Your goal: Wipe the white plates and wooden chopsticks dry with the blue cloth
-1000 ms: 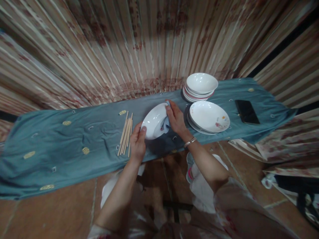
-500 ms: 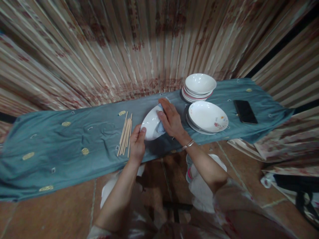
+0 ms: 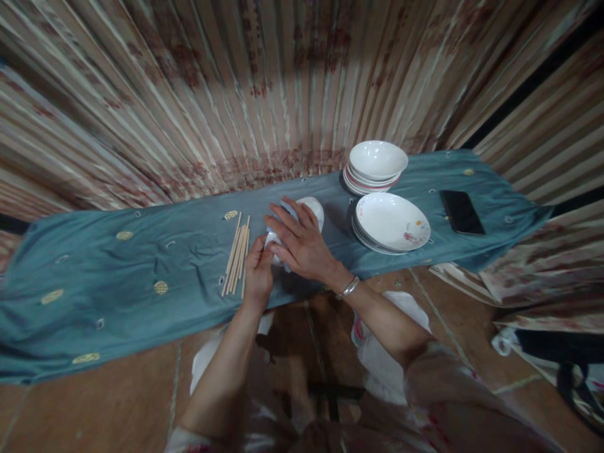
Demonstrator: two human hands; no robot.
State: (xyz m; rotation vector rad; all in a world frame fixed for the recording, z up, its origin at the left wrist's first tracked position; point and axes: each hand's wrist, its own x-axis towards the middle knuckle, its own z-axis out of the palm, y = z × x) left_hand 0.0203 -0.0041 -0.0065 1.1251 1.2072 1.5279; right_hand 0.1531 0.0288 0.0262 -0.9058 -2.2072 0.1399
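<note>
My left hand grips the left rim of a glossy white dish, with the thumb on top. My right hand lies across the dish and hides most of it, so I cannot tell if it is a shallow bowl or a plate. Under the right fingers a light blue cloth is held against the dish's surface. Just left of my left hand, several wooden chopsticks lie loosely side by side on the tablecloth.
The blue-green tablecloth covers a long narrow table. To the right stand a stack of bowls and a stack of flower-patterned plates. A black phone lies beyond them. A pleated curtain hangs behind the table.
My right hand has slid left with the cloth across the dish, closer to my left hand. The far right part of the dish now shows past the fingers. My left hand keeps its grip.
</note>
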